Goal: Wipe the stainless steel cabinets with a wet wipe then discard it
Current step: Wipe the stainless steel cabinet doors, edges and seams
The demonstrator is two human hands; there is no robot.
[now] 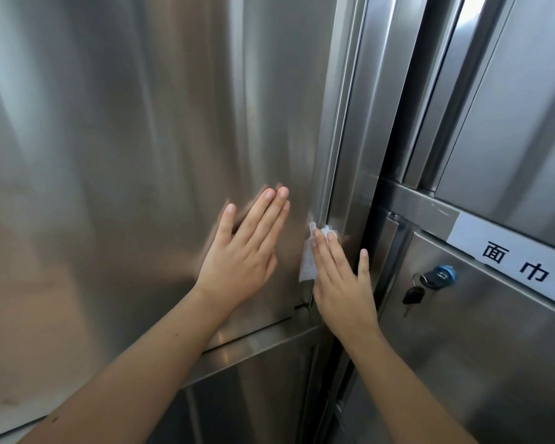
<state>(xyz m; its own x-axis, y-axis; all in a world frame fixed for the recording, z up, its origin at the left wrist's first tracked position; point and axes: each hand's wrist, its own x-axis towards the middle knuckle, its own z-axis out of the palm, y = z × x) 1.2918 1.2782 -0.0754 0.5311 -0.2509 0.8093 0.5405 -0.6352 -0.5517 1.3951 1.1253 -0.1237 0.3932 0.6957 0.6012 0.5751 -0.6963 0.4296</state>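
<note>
A tall stainless steel cabinet door (125, 139) fills the left and middle of the head view. My left hand (244, 251) lies flat on it with straight fingers, near its right edge. My right hand (340, 280) presses a white wet wipe (308, 261) with straight fingers against the door's right edge and the vertical frame (356, 139) beside it. The wipe shows to the left of my fingers and above their tips; the rest is hidden under the hand.
To the right stands a second steel cabinet (494, 347) with a blue lock (442, 274), a hanging black key (412, 296) and a white label (510, 261) with black characters. A horizontal steel ledge (253, 344) runs below my hands.
</note>
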